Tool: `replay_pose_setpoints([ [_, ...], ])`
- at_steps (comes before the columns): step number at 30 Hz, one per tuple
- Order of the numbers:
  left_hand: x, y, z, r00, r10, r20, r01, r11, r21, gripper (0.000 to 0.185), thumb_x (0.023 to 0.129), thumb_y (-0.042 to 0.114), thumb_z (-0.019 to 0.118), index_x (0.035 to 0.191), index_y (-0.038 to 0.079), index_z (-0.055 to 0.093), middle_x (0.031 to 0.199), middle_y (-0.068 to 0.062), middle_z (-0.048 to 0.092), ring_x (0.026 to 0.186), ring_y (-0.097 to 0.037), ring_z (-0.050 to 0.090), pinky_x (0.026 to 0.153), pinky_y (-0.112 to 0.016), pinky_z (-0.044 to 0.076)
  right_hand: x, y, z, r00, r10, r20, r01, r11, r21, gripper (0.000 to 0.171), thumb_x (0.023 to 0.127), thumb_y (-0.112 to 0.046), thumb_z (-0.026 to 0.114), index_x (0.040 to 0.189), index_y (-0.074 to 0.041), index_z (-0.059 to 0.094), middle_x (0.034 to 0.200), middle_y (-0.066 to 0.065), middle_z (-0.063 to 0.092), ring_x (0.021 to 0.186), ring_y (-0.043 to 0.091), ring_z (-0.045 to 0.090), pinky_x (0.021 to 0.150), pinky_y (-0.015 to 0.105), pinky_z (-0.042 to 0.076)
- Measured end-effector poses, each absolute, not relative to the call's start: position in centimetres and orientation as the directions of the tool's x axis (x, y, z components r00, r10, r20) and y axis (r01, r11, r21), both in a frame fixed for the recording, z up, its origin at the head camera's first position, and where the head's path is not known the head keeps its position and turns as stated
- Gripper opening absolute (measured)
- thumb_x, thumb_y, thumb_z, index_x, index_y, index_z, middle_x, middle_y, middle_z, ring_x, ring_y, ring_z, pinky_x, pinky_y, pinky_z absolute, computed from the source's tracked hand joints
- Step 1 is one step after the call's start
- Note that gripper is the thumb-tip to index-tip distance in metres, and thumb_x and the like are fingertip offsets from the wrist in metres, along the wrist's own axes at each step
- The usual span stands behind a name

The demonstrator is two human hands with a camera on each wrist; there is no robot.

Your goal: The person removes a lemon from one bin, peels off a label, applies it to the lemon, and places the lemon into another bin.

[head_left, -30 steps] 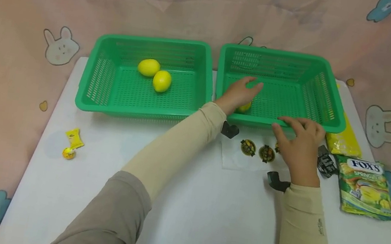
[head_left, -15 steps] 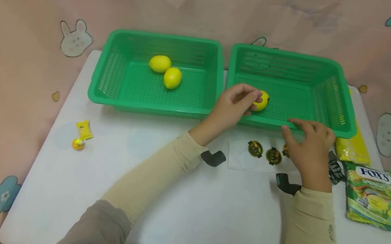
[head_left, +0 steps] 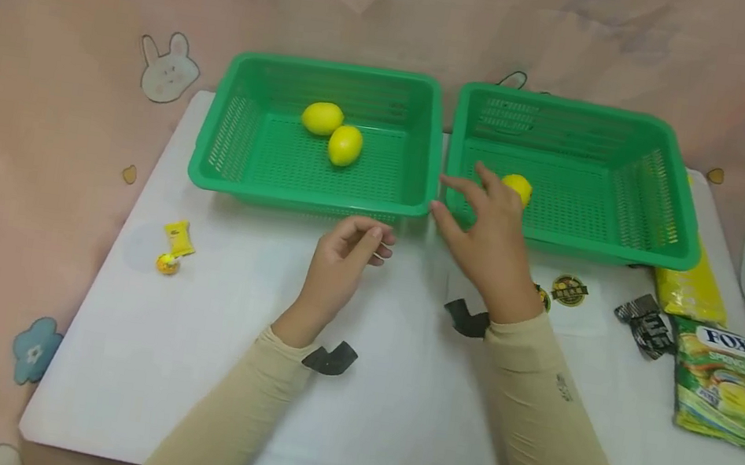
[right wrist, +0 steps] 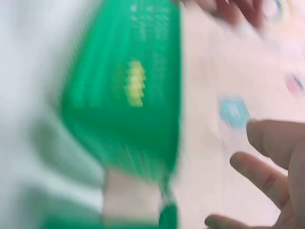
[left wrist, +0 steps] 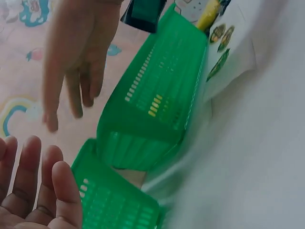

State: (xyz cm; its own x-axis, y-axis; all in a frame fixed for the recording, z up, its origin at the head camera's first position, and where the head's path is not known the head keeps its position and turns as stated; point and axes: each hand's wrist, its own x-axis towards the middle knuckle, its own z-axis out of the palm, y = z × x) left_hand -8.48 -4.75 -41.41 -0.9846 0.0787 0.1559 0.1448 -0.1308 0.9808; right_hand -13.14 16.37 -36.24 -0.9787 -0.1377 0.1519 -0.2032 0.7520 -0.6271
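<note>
In the head view two green plastic baskets stand side by side. Two lemons (head_left: 345, 145) touch each other inside the left basket (head_left: 306, 197), while a single lemon (head_left: 517, 187) lies in the right basket (head_left: 613, 253). My left hand (head_left: 339, 264) hovers in front of the left basket, its fingers loosely bent. The left wrist view shows those fingers (left wrist: 29, 162) with nothing in them. My right hand (head_left: 489, 237) reaches over the near left corner of the right basket, fingers spread and nothing held. It partly covers the lemon there.
At left on the white table (head_left: 387, 433) are a yellow candy wrapper (head_left: 179, 238) and a small round yellow candy (head_left: 168, 263). To the right lie a black wrapper (head_left: 648, 325), a yellow packet (head_left: 694, 286) and a green FOX'S bag (head_left: 730, 386). Round stickers (head_left: 569, 290) sit before the right basket.
My left hand has drawn back out of the right basket, toward me and left. My right hand has moved left from the right basket's front rim to its left end.
</note>
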Motion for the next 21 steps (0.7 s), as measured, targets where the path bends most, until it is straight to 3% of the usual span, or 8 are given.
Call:
replay_pose_setpoints([
  [5,-9.1,-6.4,-41.0,-0.986,0.037,0.161,0.156,-0.123,0.98,0.021,0.11,0.014,0.056,0.115,-0.004,0.066,0.108,-0.015,0.071,0.096,-0.032,0.069,0.084,-0.036,0.06,-13.7,11.8,-37.8,-0.966,-0.211,0.15,-0.259,0.801,-0.54,0.036,0.103,-0.034,0.073,0.131,-0.012,0.075,0.161,0.03,0.039,0.143,0.054,0.035,0.113,0.066,0.039],
  [9,-10.9,-7.5,-39.4,-0.987,0.026,0.156,0.151,-0.134,0.979,0.02,0.111,0.015,0.056,0.116,-0.001,0.067,0.109,-0.011,0.071,0.098,-0.033,0.069,0.085,-0.035,0.06,-13.9,11.3,-37.9,-0.96,-0.223,0.167,-0.278,0.817,-0.505,0.028,0.101,-0.028,0.076,0.12,-0.007,0.078,0.155,0.034,0.045,0.139,0.056,0.039,0.112,0.063,0.041],
  [13,-15.0,-8.8,-36.2,-0.992,0.004,0.129,0.126,-0.173,0.977,0.02,0.111,0.016,0.058,0.118,0.001,0.069,0.114,-0.013,0.072,0.098,-0.027,0.07,0.086,-0.034,0.059,-14.3,11.6,-37.2,-0.955,-0.248,0.166,-0.298,0.814,-0.498,0.028,0.1,-0.029,0.077,0.116,-0.006,0.079,0.149,0.034,0.051,0.14,0.057,0.04,0.112,0.061,0.041],
  [16,-19.1,-9.8,-33.9,-0.997,0.032,0.069,0.061,-0.201,0.978,0.024,0.111,0.018,0.059,0.127,0.004,0.07,0.122,-0.013,0.071,0.103,-0.028,0.07,0.093,-0.038,0.057,-14.3,11.6,-37.0,-0.957,-0.255,0.138,-0.289,0.819,-0.495,0.029,0.101,-0.032,0.076,0.117,-0.007,0.079,0.149,0.033,0.053,0.142,0.055,0.039,0.113,0.059,0.042],
  [18,-22.0,-10.6,-33.0,-0.998,0.068,-0.012,-0.022,-0.151,0.988,0.028,0.11,0.021,0.062,0.134,0.01,0.07,0.131,-0.01,0.069,0.112,-0.027,0.068,0.101,-0.039,0.053,-14.3,11.6,-37.0,-0.959,-0.256,0.125,-0.284,0.823,-0.492,0.03,0.101,-0.033,0.076,0.117,-0.007,0.079,0.149,0.033,0.053,0.142,0.055,0.039,0.112,0.059,0.043],
  [21,-25.6,-11.7,-33.3,-0.981,0.121,-0.152,-0.144,0.073,0.987,0.039,0.109,0.028,0.064,0.147,0.019,0.063,0.147,-0.004,0.06,0.13,-0.025,0.059,0.115,-0.042,0.043,-14.2,11.5,-37.2,-0.959,-0.26,0.111,-0.28,0.825,-0.491,0.03,0.102,-0.033,0.075,0.117,-0.008,0.079,0.15,0.033,0.051,0.142,0.054,0.038,0.112,0.059,0.044],
])
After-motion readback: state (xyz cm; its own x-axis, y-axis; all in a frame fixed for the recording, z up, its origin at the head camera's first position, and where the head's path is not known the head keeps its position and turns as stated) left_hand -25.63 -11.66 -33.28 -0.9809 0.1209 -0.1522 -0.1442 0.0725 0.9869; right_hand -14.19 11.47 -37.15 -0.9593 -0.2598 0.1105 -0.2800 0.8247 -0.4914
